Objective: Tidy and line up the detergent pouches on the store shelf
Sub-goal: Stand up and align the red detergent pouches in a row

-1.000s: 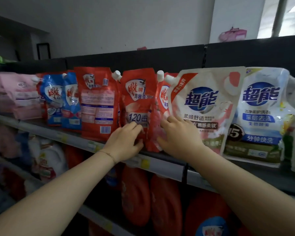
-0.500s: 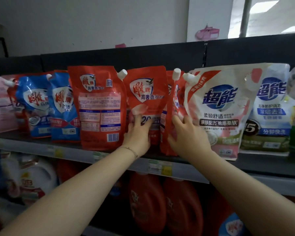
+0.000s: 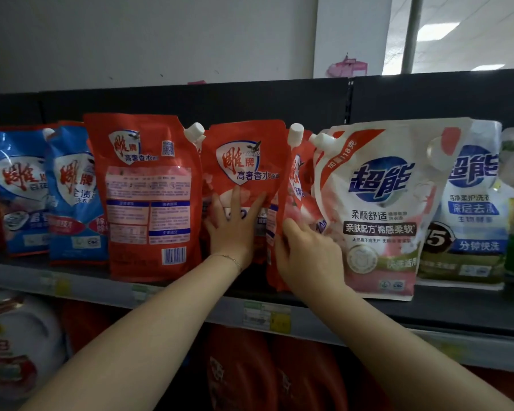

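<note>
The left hand [image 3: 235,232] presses straight, spread fingers flat on the upright red pouch [image 3: 245,170], while the right hand [image 3: 307,256], just beside it, meets the edge-on pouch [image 3: 294,197] directly ahead of its fingers, pinch or mere touch unclear, both pouches standing on the shelf [image 3: 463,310].
</note>
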`<state>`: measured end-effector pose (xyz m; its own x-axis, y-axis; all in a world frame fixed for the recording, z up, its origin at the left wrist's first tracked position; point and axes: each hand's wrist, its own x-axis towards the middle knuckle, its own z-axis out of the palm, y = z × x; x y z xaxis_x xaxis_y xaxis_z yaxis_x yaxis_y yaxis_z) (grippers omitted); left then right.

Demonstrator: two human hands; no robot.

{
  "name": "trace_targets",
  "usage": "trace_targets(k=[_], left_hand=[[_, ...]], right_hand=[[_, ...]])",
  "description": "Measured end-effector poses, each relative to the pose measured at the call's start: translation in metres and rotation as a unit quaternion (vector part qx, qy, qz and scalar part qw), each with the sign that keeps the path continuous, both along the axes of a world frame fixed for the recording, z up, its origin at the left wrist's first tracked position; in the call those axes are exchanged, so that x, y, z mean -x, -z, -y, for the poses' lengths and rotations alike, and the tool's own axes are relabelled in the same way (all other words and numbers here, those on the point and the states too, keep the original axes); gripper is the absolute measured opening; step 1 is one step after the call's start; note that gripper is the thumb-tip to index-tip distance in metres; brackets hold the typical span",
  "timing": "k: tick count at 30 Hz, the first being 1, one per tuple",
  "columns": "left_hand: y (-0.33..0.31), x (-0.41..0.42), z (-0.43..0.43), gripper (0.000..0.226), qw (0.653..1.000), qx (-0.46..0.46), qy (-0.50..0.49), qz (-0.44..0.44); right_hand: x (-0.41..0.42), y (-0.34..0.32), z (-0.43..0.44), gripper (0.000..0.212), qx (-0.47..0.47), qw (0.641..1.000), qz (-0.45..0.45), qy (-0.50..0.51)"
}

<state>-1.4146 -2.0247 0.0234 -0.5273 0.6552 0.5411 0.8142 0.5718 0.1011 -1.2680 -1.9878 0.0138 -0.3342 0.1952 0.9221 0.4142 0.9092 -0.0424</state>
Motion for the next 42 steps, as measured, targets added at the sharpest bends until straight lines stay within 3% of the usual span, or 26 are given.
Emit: trace_targets(k=[4,9,11,14,16,19,20,25,27,29,32,36,39,42], left_hand=[[-0.007,-0.008,0.014,0.081,0.993,-0.078,0.072,0.05],[0.005,-0.001,0.044,0.043,0.959,-0.216,0.183,0.025],[0.009,-0.005,0.052,0.022,0.921,-0.275,0.241,0.135],[0.007,-0.01,0.06,0.02,0.85,-0.339,0.255,0.312],[0.008,-0.01,0.064,0.025,0.817,-0.372,0.253,0.361],[0.011,-0.009,0.074,0.038,0.729,-0.464,0.265,0.427],[0.014,-0.006,0.078,0.042,0.715,-0.475,0.275,0.433],[0.021,-0.011,0.082,0.016,0.756,-0.438,0.278,0.399],[0.021,-0.019,0.077,0.014,0.761,-0.432,0.278,0.395],[0.02,-0.025,0.071,0.028,0.767,-0.424,0.282,0.39],[0.019,-0.03,0.064,0.06,0.773,-0.421,0.273,0.388],[0.025,-0.029,0.054,0.077,0.835,-0.395,0.216,0.318],[0.025,-0.031,0.053,0.078,0.848,-0.402,0.185,0.29],[0.026,-0.031,0.053,0.07,0.85,-0.415,0.167,0.278]], right_hand=[[0.011,0.003,0.004,0.023,0.015,0.997,-0.02,-0.078],[0.026,0.0,0.026,0.021,0.023,0.986,-0.05,-0.155],[0.034,-0.005,0.035,0.021,0.032,0.985,-0.061,-0.158],[0.046,-0.014,0.048,0.025,0.041,0.986,-0.084,-0.141],[0.057,-0.014,0.055,0.02,0.039,0.988,-0.079,-0.128],[0.071,-0.008,0.06,0.016,0.03,0.994,-0.036,-0.102],[0.072,-0.006,0.059,0.014,0.029,0.994,-0.009,-0.106],[0.05,-0.014,0.044,0.006,0.029,0.96,0.113,-0.256],[0.036,-0.017,0.042,0.006,0.052,0.947,0.12,-0.293],[0.026,-0.016,0.041,0.007,0.078,0.947,0.11,-0.292],[0.016,-0.002,0.037,0.007,0.073,0.965,0.029,-0.249],[0.008,0.016,0.019,0.007,0.136,0.961,-0.134,-0.199],[0.012,0.021,0.016,0.009,0.226,0.928,-0.219,-0.202],[0.019,0.022,0.017,0.021,0.258,0.911,-0.254,-0.197]])
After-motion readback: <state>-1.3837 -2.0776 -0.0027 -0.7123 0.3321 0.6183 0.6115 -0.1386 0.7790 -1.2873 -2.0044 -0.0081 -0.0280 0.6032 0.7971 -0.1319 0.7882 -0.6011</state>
